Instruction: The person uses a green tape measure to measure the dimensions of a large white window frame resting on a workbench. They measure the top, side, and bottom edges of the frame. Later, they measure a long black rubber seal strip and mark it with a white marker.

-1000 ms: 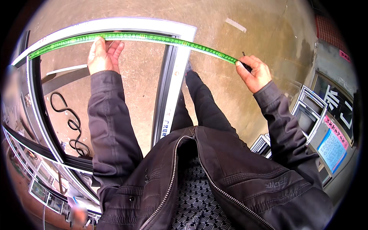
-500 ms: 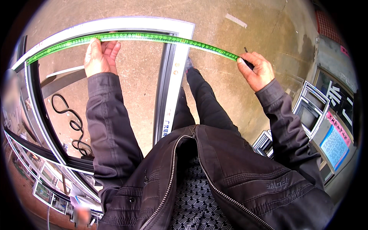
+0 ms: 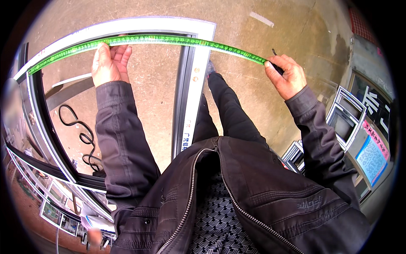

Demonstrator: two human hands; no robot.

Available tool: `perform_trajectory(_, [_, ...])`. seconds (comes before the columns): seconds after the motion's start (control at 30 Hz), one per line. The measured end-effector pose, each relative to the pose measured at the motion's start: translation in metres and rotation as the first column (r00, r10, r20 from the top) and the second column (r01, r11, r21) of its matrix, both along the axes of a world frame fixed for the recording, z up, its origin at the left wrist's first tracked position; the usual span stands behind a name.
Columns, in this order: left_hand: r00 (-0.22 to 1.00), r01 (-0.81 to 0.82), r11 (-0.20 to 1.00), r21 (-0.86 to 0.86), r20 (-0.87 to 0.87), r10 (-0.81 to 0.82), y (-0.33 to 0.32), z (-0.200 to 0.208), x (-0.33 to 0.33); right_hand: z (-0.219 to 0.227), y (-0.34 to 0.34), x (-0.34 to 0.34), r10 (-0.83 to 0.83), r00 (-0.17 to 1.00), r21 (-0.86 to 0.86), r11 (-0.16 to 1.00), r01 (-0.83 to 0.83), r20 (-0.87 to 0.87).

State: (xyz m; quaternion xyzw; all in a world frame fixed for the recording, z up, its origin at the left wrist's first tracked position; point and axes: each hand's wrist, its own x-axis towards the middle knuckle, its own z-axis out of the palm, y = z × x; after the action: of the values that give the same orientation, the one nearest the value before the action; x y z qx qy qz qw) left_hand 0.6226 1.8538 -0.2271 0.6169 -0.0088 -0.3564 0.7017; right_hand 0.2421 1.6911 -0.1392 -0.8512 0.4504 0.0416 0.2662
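Observation:
A green tape measure (image 3: 177, 40) is drawn out along the far rail of a white and dark window frame (image 3: 192, 97). Its blade reaches from the frame's far left corner past the right corner and into the air. My left hand (image 3: 111, 62) pinches the blade between thumb and fingers at the rail, left of the middle. Beyond the frame's right corner, my right hand (image 3: 286, 76) is closed round the black tape case, mostly hidden by the fingers, with the thumb at the blade's root.
A black coiled cable (image 3: 80, 131) lies on the floor, seen through the frame. More frames and a worktable with clutter (image 3: 63, 203) are at the lower left. Small window frames (image 3: 347, 116) lean at the right beside a blue and white sheet (image 3: 371, 160). My legs stand close to the frame's right side.
My right hand has shifted slightly to the right and down with the tape case. My left hand stays almost where it was on the blade. The whole view has moved a little.

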Motion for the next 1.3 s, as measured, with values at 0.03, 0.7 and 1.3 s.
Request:
perform_trajectory(0.03, [1.000,-0.001,1.000,-0.004,-0.002,0.001,0.0000,-0.0003,0.0000,0.0017,-0.0002,0.0010,-0.002,1.000,0.005,1.000,0.002,-0.015])
perform_trajectory(0.7, [1.000,-0.024,0.999,-0.038,-0.013,0.023,0.0029,-0.0038,0.0031,0.0055,0.0014,0.0017,0.015,1.000,-0.013,1.000,-0.015,-0.004])
perform_trajectory(1.3, [1.000,-0.008,1.000,-0.025,-0.009,0.008,0.0024,0.0018,0.0004,0.0067,0.0024,0.0008,0.009,1.000,-0.011,1.000,-0.009,-0.005])
